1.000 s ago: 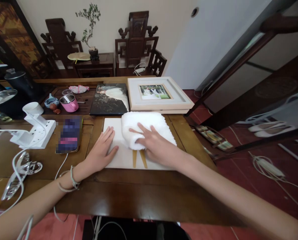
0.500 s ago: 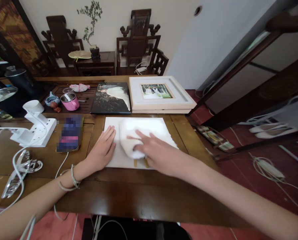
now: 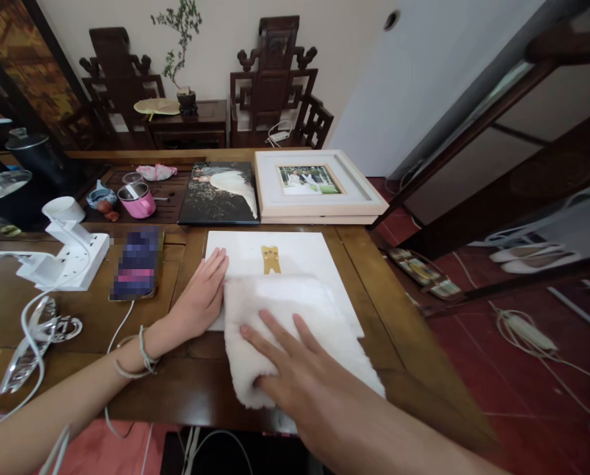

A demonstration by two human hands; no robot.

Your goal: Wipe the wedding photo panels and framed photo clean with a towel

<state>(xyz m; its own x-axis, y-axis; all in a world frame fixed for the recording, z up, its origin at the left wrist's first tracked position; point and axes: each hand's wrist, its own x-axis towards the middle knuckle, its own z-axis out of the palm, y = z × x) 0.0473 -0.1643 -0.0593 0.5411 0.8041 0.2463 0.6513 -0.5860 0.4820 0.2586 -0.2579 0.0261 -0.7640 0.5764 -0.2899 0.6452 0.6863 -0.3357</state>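
Observation:
A white flat panel (image 3: 299, 251) lies on the wooden table in front of me, with a gold-coloured, hanger-like plate (image 3: 270, 260) on its surface. My left hand (image 3: 203, 297) rests flat along the panel's left edge, fingers stretched out. On a fluffy white cloth (image 3: 245, 349) lies my right hand (image 3: 295, 369), pressing it with fingers spread and the thumb tucked at a fold. The cloth covers the panel's near part and hangs over its front edge onto the table.
Behind the panel lie a dark wedding picture (image 3: 220, 192) and a light wood frame (image 3: 319, 210). To the left are a phone (image 3: 136, 264), a white power strip (image 3: 77, 260), a clear hair claw (image 3: 37, 336), cables and a pink cup (image 3: 137, 201).
My right hand has drawn the cloth from the panel's middle toward me, over the front edge. The gold-coloured plate now shows fully. My left hand has stayed in place.

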